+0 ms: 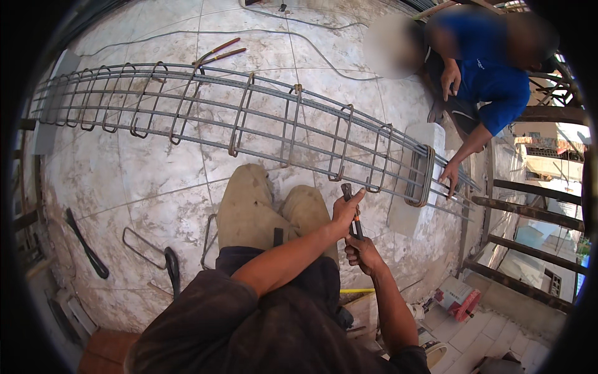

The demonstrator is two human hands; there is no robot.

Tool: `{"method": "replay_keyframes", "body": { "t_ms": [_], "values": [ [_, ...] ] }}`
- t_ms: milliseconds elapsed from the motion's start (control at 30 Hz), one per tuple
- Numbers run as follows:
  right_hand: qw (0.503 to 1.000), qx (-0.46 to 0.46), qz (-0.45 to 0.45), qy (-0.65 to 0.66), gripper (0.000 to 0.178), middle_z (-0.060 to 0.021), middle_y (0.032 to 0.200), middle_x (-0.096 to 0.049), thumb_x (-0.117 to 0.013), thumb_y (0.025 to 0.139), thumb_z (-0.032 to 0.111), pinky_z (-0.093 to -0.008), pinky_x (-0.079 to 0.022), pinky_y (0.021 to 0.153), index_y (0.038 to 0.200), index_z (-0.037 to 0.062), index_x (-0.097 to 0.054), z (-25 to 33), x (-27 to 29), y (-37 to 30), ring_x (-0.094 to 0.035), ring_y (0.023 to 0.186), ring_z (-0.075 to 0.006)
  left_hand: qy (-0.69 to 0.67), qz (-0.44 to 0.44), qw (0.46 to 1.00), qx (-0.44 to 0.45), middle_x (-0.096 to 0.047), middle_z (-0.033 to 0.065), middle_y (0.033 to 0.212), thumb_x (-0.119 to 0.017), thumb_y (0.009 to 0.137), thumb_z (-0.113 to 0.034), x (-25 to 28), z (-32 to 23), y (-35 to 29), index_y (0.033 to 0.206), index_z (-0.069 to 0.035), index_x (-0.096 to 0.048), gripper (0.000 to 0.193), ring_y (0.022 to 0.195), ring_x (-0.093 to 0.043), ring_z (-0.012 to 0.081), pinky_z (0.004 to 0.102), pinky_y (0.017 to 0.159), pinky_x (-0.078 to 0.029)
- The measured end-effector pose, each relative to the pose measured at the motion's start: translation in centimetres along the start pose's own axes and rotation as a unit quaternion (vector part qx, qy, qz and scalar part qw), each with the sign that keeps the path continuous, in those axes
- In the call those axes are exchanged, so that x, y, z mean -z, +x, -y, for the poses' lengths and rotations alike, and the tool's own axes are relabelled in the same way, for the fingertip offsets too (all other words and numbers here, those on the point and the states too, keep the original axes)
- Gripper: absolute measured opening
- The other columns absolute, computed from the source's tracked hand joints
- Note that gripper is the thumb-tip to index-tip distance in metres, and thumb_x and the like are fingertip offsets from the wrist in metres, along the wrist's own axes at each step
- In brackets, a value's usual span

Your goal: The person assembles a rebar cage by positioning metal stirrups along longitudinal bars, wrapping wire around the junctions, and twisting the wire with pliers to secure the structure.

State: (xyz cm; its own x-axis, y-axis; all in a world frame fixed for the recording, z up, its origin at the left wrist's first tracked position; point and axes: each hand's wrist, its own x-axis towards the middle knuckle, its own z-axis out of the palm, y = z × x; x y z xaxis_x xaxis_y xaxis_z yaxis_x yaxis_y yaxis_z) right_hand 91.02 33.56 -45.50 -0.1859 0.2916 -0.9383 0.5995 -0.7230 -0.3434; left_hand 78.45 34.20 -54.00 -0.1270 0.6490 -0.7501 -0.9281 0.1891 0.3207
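Observation:
My left hand (344,215) is closed around the upper part of a pair of dark pincers (357,229), just below the jaws. Lower down, my right hand (362,254) grips the handle end. The tool stands near the close edge of a long rebar cage (205,103), in front of my knees. Square stirrups ring its lengthwise bars, and several stirrups are bunched together (428,177) near the right end. A co-worker's hand (450,177) touches the bars there.
A co-worker in a blue shirt (498,81) crouches at the right. White blocks (430,134) support the cage. Red-handled cutters (221,53) lie behind it. Black wire bundles (87,246) and a bent stirrup (143,249) lie left. A cable (249,31) crosses the floor; a bucket (458,296) stands right.

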Motion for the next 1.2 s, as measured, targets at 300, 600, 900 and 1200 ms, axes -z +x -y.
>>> {"method": "replay_keyframes", "body": {
  "t_ms": [300, 600, 900, 1200],
  "values": [
    [0.927, 0.137, 0.117, 0.329, 0.051, -0.0045, 0.076, -0.063, -0.048, 0.106, 0.052, -0.0295, -0.04, 0.051, 0.119, 0.0052, -0.062, -5.4, 1.0, -8.1, -0.053, 0.054, -0.0149, 0.204, 0.262, 0.917, -0.221, -0.065, 0.0029, 0.094, -0.053, 0.108, -0.029, -0.1, 2.3, -8.4, 0.12, 0.0, -0.062, 0.032, 0.091, -0.063, 0.0121, 0.0285, 0.082, -0.051],
    [0.885, 0.239, 0.259, 0.305, 0.071, -0.0135, 0.089, -0.07, -0.051, 0.104, 0.053, -0.0342, -0.051, 0.054, 0.148, -0.0021, -0.043, -6.1, 1.4, -11.3, -0.066, 0.065, -0.0209, 0.194, 0.251, 0.914, -0.252, -0.047, -0.004, 0.07, -0.053, 0.109, -0.029, -1.2, -2.7, -12.8, 0.1, -0.002, -0.064, 0.03, 0.061, -0.045, 0.0049, 0.0243, 0.057, -0.042],
    [0.956, 0.289, 0.051, 0.007, 0.067, -0.0242, 0.128, -0.065, -0.066, 0.1, 0.022, -0.0384, -0.055, 0.082, 0.158, 0.008, -0.036, -4.6, 4.5, -14.1, -0.069, 0.101, -0.027, 0.229, 0.06, 0.779, -0.58, -0.047, -0.0057, 0.074, -0.054, 0.108, -0.03, 0.2, -20.3, -16.4, 0.098, -0.002, -0.065, 0.031, 0.07, -0.04, 0.0045, 0.0242, 0.062, -0.035],
    [0.867, 0.215, -0.327, -0.31, 0.058, -0.025, 0.127, -0.067, -0.064, 0.091, 0.025, -0.0456, -0.051, 0.099, 0.143, 0.0006, -0.055, -20.6, 10.4, 8.8, -0.065, 0.117, -0.0394, 0.458, -0.066, 0.628, -0.626, -0.071, 0.0153, 0.091, -0.056, 0.105, -0.023, 4.4, -29.5, -28.4, 0.107, 0.002, -0.068, 0.028, 0.084, -0.067, 0.0218, 0.0337, 0.077, -0.051]
  ]
}}
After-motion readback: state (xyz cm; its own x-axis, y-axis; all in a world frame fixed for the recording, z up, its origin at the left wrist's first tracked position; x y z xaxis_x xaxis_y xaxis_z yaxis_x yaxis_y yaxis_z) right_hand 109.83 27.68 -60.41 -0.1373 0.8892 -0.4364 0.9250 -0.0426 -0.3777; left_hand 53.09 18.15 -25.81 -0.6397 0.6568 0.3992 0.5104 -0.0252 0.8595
